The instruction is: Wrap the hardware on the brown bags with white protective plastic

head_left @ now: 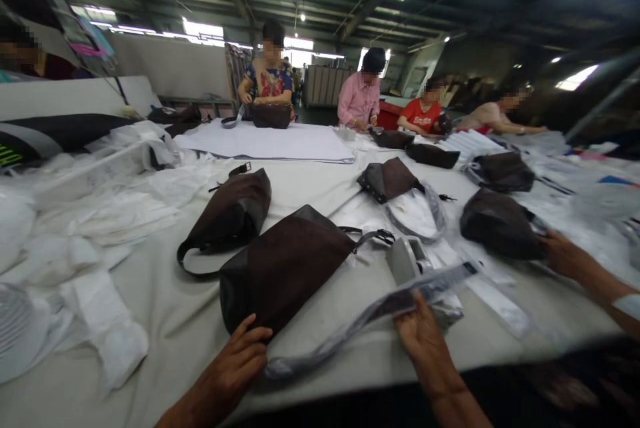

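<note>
Steel roof trusses span a factory hall above a long work table [165,341] covered in pale cloth, with crumpled white plastic wrap [85,228] heaped at lower left. Eight dark brown bags lie in view, and four co-workers [363,98] sit along the far side. At lower centre, the nearest bag [285,268] lies on its side. The left hand [237,358] is open, fingers spread, its fingertips at that bag's lower edge. Just right of it, the right hand [420,338] curls around a film-wrapped strap [380,305] that slants across below the bag. The bag looks light and soft, likely to slump, so its body offers the surest hold; the film looks slippery and the strap limp. Toward the right edge, another person's hand [565,255] lies near a further bag [500,225].
</note>
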`<move>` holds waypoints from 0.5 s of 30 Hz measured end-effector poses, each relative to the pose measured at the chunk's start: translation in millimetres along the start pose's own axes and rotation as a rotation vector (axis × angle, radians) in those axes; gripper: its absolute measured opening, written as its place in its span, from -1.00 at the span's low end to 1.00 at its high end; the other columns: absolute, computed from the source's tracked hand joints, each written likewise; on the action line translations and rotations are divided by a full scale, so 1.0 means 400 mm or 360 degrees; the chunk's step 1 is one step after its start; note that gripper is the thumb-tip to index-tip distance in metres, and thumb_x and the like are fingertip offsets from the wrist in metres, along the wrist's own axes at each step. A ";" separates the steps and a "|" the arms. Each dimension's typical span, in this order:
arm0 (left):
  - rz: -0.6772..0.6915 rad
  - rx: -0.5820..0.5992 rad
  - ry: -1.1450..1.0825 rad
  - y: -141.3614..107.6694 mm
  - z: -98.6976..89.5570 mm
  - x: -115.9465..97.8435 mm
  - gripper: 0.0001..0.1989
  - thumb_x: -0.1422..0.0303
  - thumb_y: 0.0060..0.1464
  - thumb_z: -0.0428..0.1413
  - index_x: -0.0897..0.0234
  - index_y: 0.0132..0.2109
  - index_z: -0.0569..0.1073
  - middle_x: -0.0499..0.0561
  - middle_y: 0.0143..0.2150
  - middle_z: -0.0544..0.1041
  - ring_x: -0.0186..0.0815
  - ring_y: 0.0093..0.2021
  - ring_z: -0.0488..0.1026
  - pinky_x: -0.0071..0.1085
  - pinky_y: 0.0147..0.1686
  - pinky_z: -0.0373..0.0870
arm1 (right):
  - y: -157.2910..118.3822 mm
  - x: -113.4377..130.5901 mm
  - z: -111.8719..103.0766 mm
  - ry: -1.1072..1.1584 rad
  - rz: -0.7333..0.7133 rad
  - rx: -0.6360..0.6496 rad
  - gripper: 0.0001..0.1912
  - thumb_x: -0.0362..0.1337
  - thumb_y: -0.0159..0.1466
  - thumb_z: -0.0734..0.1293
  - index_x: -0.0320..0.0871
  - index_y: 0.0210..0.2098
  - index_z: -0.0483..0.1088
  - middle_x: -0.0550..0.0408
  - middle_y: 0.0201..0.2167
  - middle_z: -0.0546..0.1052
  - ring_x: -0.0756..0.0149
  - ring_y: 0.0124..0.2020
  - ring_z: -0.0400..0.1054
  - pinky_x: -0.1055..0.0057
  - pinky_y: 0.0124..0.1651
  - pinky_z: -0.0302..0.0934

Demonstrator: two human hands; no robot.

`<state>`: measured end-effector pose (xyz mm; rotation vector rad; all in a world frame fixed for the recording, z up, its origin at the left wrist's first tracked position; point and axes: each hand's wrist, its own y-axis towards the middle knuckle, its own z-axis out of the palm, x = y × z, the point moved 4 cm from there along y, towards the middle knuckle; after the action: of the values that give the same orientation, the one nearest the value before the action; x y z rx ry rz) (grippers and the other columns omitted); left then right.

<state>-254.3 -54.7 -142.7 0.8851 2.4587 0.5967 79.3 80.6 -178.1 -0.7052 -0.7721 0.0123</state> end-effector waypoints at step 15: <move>-0.0327 -0.0375 0.0314 -0.066 0.019 -0.046 -0.80 0.57 -0.01 0.09 0.19 -0.26 0.47 0.09 0.29 0.17 0.05 0.25 0.14 0.14 0.09 0.25 | -0.042 0.019 0.417 -0.2691 -0.1948 0.1009 -0.65 -0.42 0.05 0.30 -0.20 -0.13 0.38 -0.18 0.01 0.40 0.06 -0.01 0.31 0.21 -0.07 0.21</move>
<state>-250.1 -83.7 -158.1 0.4951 2.5417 0.9123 -26.5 166.2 -79.8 0.6999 -2.5552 -0.2792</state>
